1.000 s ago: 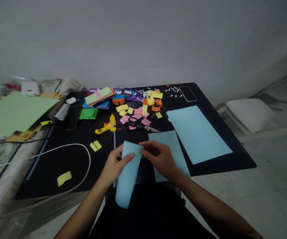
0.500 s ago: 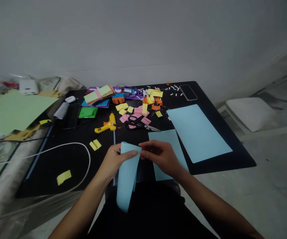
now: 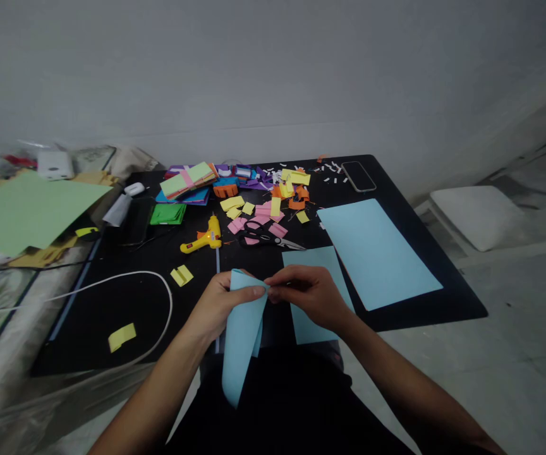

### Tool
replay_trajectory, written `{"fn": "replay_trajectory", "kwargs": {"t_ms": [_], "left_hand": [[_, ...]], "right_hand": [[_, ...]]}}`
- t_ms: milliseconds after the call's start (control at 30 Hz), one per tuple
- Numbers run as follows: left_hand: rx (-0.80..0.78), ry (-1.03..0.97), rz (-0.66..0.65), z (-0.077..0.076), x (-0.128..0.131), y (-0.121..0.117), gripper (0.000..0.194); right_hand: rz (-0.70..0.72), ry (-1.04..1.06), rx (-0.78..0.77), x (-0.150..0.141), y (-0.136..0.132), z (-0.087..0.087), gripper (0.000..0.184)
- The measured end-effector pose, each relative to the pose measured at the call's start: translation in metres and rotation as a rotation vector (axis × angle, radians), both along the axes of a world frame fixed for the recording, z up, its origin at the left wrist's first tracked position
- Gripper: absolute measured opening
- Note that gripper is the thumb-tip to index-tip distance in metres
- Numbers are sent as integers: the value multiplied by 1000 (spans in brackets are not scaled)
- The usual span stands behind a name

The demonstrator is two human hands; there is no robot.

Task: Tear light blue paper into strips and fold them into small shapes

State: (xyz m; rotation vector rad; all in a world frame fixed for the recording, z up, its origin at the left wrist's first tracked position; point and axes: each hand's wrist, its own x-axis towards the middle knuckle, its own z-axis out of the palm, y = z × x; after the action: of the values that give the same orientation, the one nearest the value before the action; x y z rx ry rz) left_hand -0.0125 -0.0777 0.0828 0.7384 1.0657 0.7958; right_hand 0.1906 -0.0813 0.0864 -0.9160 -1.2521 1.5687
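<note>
A light blue sheet of paper (image 3: pixel 242 341), bent over on itself, hangs between my hands at the table's near edge. My left hand (image 3: pixel 220 303) is closed on it, thumb across the front and fingers behind. The fingertips of my right hand (image 3: pixel 308 294) pinch the paper's upper right corner. Under my right hand lies a smaller light blue sheet (image 3: pixel 313 328), partly covered by it. A larger light blue sheet (image 3: pixel 380 253) rests farther right. Beyond my hands are black-handled scissors (image 3: pixel 273 240) and a yellow glue gun (image 3: pixel 204 237).
Pink paper pieces (image 3: pixel 263 218), yellow pieces (image 3: pixel 232 203) and orange scraps (image 3: pixel 297 201) litter the middle of the black table (image 3: pixel 107 291). A phone (image 3: pixel 358 176) lies at the back right. A white cable (image 3: pixel 169 303) loops on the left. A white stool (image 3: pixel 472 215) stands at right.
The bent paper has shifted slightly, its lower end tilting a little left and a back layer showing more. My right fingertips have closed in on its corner.
</note>
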Motion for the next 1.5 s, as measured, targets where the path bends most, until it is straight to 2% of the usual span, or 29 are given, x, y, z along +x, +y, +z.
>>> {"fn": "replay_trajectory", "kwargs": {"t_ms": [200, 400, 733, 1000, 1200, 1500], "left_hand": [[-60, 20, 10, 3, 0, 0, 33], [-63, 14, -16, 5, 0, 0, 33], [-58, -1, -31, 6, 0, -1, 32], [-66, -10, -41, 6, 0, -1, 31], [-81, -5, 4, 5, 2, 2, 31], [-45, 39, 33, 3, 4, -2, 32]], "right_hand": [[25, -42, 11, 2, 1, -2, 22], [19, -127, 130, 5, 5, 1, 14], [49, -130, 174, 6, 7, 6, 13], [56, -160, 150, 7, 7, 9, 15], [48, -142, 27, 7, 5, 6, 30], [75, -217, -16, -1, -2, 10, 32]]}}
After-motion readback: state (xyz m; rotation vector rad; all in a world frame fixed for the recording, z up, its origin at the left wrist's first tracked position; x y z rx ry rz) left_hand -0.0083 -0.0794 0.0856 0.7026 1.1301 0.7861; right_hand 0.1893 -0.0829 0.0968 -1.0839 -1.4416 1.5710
